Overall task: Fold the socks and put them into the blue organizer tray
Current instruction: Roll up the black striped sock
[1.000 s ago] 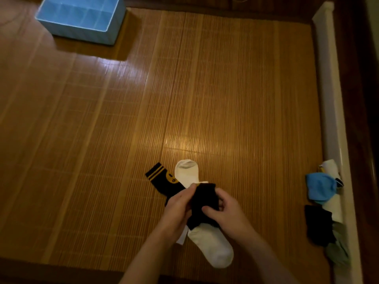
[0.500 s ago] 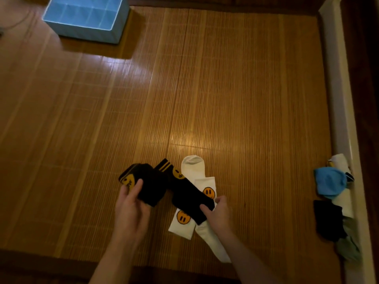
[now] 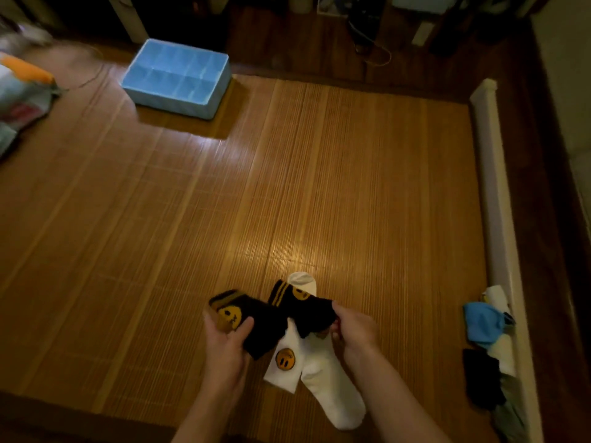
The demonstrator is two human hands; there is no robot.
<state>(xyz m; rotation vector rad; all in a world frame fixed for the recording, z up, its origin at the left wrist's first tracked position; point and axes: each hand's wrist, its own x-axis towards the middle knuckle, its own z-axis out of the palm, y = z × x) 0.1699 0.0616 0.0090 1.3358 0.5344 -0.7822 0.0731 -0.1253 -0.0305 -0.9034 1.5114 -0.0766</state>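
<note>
Left hand (image 3: 225, 340) grasps one black sock (image 3: 256, 321) near its striped cuff. Right hand (image 3: 355, 327) grips a second black sock (image 3: 307, 305) around mid-length. Both socks are held just above two white socks (image 3: 323, 378) lying by the near edge of the mat (image 3: 160, 219). The blue organizer tray (image 3: 169, 102) sits at the mat's far left corner. Assessment: the socks are light, limp and not fragile, and unsupported ends will sag. Hold at cuff and toe to align the pair before folding.

A bamboo mat (image 3: 287, 187) covers the middle of a dark wooden floor (image 3: 281, 39). A white rail (image 3: 489, 174) runs along the mat's right edge. Cables (image 3: 374, 49) lie on the floor beyond the mat. A blurred cloth heap (image 3: 19, 100) with an orange piece (image 3: 25, 70) sits at the left edge.
</note>
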